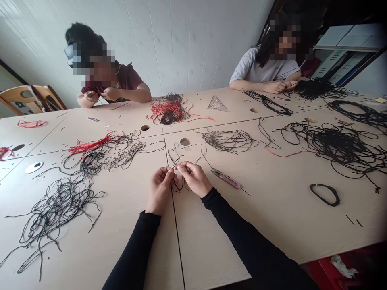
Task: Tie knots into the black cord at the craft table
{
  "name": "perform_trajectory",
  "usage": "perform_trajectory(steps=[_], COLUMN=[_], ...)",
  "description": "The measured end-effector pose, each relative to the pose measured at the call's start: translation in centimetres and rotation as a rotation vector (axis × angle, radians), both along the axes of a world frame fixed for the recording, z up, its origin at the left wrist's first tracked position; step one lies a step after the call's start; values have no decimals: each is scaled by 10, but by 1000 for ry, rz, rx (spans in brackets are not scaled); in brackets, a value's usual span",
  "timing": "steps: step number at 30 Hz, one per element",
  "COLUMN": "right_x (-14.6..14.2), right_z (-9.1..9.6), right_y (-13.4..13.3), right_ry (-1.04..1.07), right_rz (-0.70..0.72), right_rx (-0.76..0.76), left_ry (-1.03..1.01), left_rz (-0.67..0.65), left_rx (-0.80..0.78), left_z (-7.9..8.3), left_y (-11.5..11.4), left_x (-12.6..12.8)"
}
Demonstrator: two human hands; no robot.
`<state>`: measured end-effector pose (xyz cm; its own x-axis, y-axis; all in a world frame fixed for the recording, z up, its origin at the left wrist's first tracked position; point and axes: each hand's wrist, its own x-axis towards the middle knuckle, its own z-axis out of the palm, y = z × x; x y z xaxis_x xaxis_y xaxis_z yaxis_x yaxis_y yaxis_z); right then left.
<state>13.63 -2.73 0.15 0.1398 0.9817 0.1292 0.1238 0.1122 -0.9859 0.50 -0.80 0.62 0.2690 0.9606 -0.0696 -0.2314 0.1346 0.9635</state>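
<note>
My left hand point(162, 187) and my right hand point(195, 177) meet over a seam near the middle of the table. Both pinch a thin black cord point(173, 156), whose loops stick out above and below the fingertips. Exactly how the cord crosses between the fingers is too small to make out. A loose strand arcs from my right hand toward a pair of pink-handled thread snips point(228, 178), which lie just right of that hand. Beyond my hands rests a loose coil of thin dark cord point(228, 139).
Tangled black cords point(60, 205) spread at left, below a red cord bundle point(90, 145). A large black cord heap point(335, 143) and a black loop point(325, 194) lie right. Two people sit across the table, a red-and-black pile point(169, 108) and triangular ruler point(217, 103) between them.
</note>
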Motion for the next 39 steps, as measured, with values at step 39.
perform_trajectory(steps=[39], right_x=[4], right_z=[4], right_y=[-2], right_ry=[-130], right_rz=[17], right_rx=[-7], left_ry=[-21], left_rz=[-21], left_rx=[-43], left_z=[1], left_y=[2], left_x=[-5])
